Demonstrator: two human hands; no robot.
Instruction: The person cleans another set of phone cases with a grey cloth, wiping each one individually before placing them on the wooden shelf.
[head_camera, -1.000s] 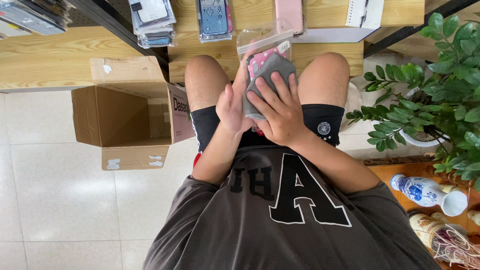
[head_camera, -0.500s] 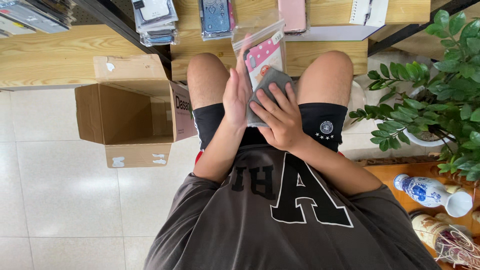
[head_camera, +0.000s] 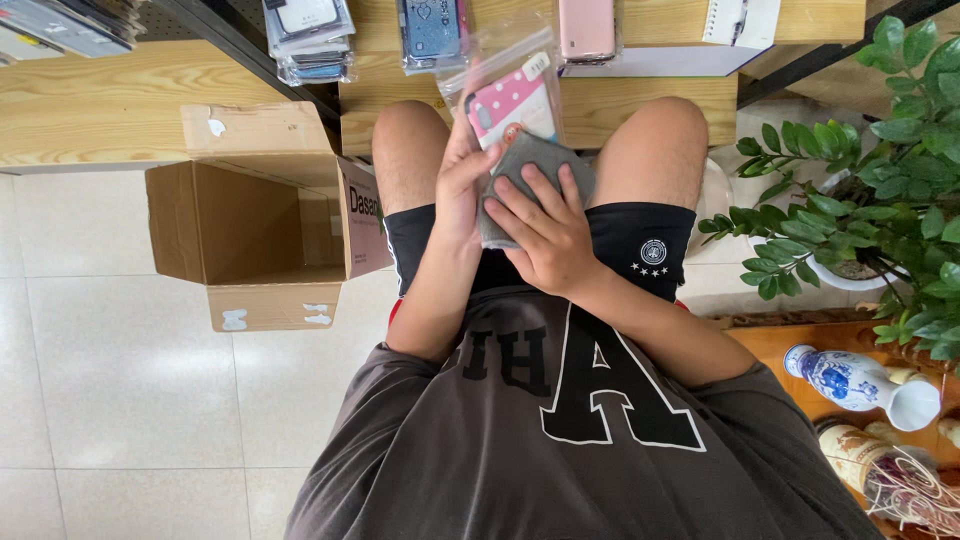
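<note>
Seated person, head view down over the lap. Left hand (head_camera: 462, 185) has its grip closed on a clear bag (head_camera: 510, 85) holding a pink dotted phone case (head_camera: 515, 105), thumb on the bag's lower edge; bag stands tilted upright above the knees, top slightly blurred. Right hand (head_camera: 545, 235) lies flat with fingers (head_camera: 520, 195) spread over a grey cloth (head_camera: 545, 160), pressing it against the bag's lower part; its grip is closed on the cloth, palm side hidden. Cloth sits just below and touching the pink case, between both hands. Beyond the hands, a wooden tabletop (head_camera: 100, 110) carries stacked packaged cases (head_camera: 308, 35), a blue patterned case (head_camera: 432, 25), a pink case (head_camera: 587, 25) and a notebook (head_camera: 735, 20). Left of the left hand, an open cardboard box (head_camera: 255, 225) stands on the tiled floor (head_camera: 120, 400), near the knee. Right of the right hand, well apart, a leafy plant (head_camera: 870, 160) in a white pot (head_camera: 860, 275); nearer the body, a blue-white vase (head_camera: 860, 385) lies on its side.
</note>
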